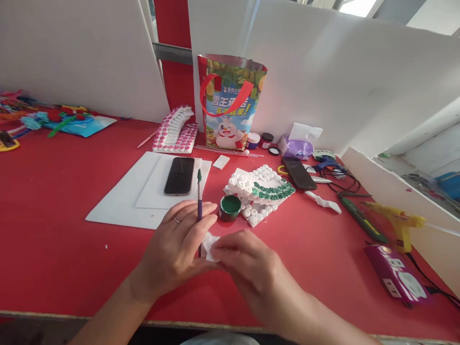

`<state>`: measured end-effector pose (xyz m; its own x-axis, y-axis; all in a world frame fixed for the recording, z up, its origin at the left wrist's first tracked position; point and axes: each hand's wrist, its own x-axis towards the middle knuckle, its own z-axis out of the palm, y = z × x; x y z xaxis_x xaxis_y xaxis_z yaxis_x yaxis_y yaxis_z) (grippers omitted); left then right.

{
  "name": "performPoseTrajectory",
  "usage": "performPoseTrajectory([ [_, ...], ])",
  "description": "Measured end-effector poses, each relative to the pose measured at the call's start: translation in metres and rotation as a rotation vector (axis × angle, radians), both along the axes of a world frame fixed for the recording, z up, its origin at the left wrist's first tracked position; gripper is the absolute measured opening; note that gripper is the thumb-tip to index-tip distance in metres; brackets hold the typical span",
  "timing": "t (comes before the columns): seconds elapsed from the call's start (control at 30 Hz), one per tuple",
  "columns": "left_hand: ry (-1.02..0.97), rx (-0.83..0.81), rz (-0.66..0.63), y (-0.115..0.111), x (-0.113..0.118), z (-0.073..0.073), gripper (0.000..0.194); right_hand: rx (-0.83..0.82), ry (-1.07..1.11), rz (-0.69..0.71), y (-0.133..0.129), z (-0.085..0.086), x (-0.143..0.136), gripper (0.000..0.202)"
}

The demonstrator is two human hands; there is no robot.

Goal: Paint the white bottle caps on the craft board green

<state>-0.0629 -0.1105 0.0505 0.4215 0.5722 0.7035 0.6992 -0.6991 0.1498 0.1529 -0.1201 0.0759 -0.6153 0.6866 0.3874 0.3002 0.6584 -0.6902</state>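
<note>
My left hand (pixel 176 242) holds a dark-handled paintbrush (pixel 200 191) upright between its fingers, the green bristles pointing up. A crumpled white tissue (pixel 209 245) lies between my two hands, and the fingers of my right hand (pixel 247 263) pinch it. Just beyond them stands an open jar of green paint (pixel 230 207). Touching or close to the jar's right side is a craft piece (pixel 264 191) covered in white rosettes, with rows of them painted green.
Two phones (pixel 179 176) (pixel 299 173), white boards (pixel 118 201), a pink-and-white rosette piece (pixel 175 132) and a bag (pixel 230 105) lie beyond. A yellow glue gun (pixel 398 223), green cutter (pixel 362 219) and purple box (pixel 395 275) are at right.
</note>
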Motion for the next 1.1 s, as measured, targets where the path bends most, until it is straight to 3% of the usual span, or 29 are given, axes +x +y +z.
performPoseTrajectory([
  [0.13,0.019,-0.062,-0.002,-0.004,0.002,-0.002,0.053,0.174,-0.123,0.070,-0.009,0.001,-0.003,0.036],
  [0.5,-0.102,-0.156,0.075,-0.009,-0.011,-0.009,0.061,0.066,-0.090,-0.086,-0.001,-0.028,-0.002,0.042],
  [0.6,-0.196,-0.236,0.077,-0.012,-0.010,-0.009,0.064,0.203,-0.144,-0.101,0.003,-0.031,-0.001,0.045],
  [0.7,-0.374,-0.423,0.068,-0.018,-0.007,-0.007,0.064,0.381,-0.207,-0.142,0.002,-0.023,0.003,0.042],
  [0.83,-0.576,-0.624,-0.007,-0.028,0.003,0.000,0.064,0.539,-0.203,0.018,-0.006,-0.009,0.001,0.040],
  [0.9,-0.597,-0.654,-0.059,-0.033,0.009,0.002,0.066,0.569,-0.139,0.082,-0.009,-0.007,-0.004,0.036],
  [1.1,-0.571,-0.662,-0.097,-0.047,0.018,0.005,0.072,0.693,-0.040,0.066,-0.009,-0.015,-0.021,0.021],
])
